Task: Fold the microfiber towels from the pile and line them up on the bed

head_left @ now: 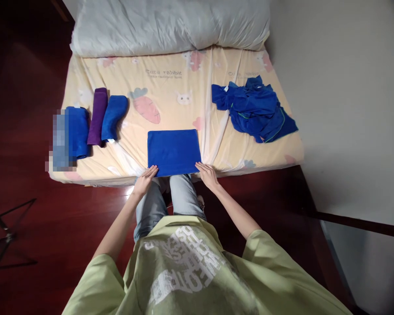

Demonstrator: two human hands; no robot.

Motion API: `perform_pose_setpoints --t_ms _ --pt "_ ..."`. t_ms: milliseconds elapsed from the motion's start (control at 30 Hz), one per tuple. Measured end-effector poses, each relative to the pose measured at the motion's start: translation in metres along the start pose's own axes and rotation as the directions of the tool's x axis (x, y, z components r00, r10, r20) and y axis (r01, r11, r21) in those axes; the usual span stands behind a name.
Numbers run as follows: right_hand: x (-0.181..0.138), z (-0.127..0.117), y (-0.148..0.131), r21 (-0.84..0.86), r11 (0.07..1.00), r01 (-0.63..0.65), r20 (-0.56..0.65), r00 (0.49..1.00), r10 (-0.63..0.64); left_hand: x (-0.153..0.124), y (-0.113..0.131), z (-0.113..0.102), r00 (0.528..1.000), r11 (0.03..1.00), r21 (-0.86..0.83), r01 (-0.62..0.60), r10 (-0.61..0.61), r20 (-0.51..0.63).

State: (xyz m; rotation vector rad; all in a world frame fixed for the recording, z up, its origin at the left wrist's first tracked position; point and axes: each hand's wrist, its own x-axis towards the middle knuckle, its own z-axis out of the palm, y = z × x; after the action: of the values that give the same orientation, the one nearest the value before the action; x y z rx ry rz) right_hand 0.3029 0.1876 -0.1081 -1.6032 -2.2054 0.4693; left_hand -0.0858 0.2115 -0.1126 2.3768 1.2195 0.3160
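Observation:
A folded blue towel point(174, 151) lies flat as a rectangle at the near edge of the bed point(170, 92). My left hand point(145, 177) rests at the towel's near left corner, fingers stretched out and touching the cloth. My right hand point(206, 172) sits at the near right corner, fingers also extended onto the edge. Neither hand grips anything. Three rolled towels lie at the left of the bed: a blue one point(77, 131), a purple one point(97, 115) and another blue one point(113, 117).
A heap of unfolded blue cloth point(254, 109) lies at the bed's right side. A white duvet point(170, 26) is bunched at the far end. Dark wooden floor point(29, 175) surrounds the bed; a white wall point(348, 109) stands to the right.

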Motion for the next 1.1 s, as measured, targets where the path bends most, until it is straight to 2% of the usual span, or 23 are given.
perform_pose_setpoints --t_ms 200,367,633,867,1100 --pt "0.011 0.002 0.018 0.222 0.975 -0.033 -0.096 0.994 0.056 0.009 -0.018 0.001 0.991 0.980 -0.197 -0.002 -0.024 -0.130" --pt "0.012 0.005 0.031 0.318 0.946 -0.061 -0.152 0.982 0.115 0.009 -0.019 -0.003 0.956 0.977 -0.211 0.041 -0.100 -0.276" --pt "0.018 0.012 0.038 0.453 0.876 -0.167 -0.151 0.954 0.260 0.017 -0.017 -0.010 0.914 0.949 -0.248 0.193 -0.265 -0.306" --pt "0.031 0.011 0.037 0.450 0.864 -0.228 -0.192 0.919 0.343 0.031 -0.018 -0.010 0.816 0.887 -0.306 0.347 -0.446 -0.367" --pt "0.040 0.008 0.033 0.471 0.840 -0.269 -0.214 0.889 0.404 0.043 -0.025 -0.006 0.718 0.798 -0.455 0.394 -0.577 -0.389"
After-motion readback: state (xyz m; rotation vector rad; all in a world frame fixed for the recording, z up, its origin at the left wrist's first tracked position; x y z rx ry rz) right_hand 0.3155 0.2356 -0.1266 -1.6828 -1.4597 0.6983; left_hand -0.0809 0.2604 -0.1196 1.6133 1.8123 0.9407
